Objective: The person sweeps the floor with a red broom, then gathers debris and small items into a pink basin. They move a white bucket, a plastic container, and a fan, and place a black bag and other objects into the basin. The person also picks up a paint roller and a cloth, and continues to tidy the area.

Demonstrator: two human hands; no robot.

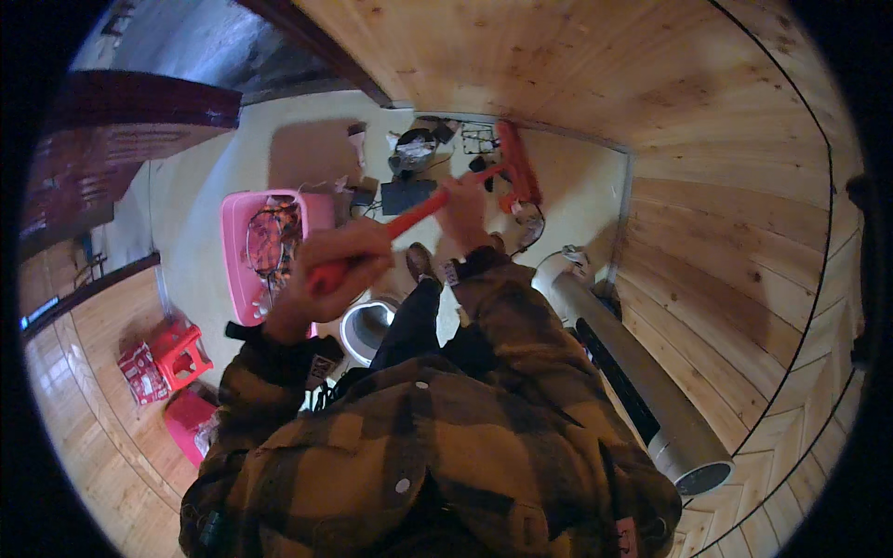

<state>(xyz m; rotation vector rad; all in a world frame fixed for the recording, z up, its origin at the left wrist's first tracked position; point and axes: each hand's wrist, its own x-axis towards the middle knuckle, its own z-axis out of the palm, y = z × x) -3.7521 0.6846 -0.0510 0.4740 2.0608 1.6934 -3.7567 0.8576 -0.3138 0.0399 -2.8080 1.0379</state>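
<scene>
Both hands grip a red long-handled tool (414,219) with a wide, bar-shaped red head (518,163); its exact kind is not plain. Fingers of my left hand (339,251) wrap round the handle's near end. Farther along, close to the head, my right hand (461,216) is closed round the handle. The tool slants up and to the right, and its head shows against the far right of the floor, near the wooden wall. Whether the head touches the floor or wall, I cannot tell.
A pink tub (233,265) with orange and dark things stands left, beside a white round bucket (348,332). Cables and small dark items (414,153) lie ahead. A tall silver cylindrical appliance (642,391) is at right. A red stool (181,353) stands at far left.
</scene>
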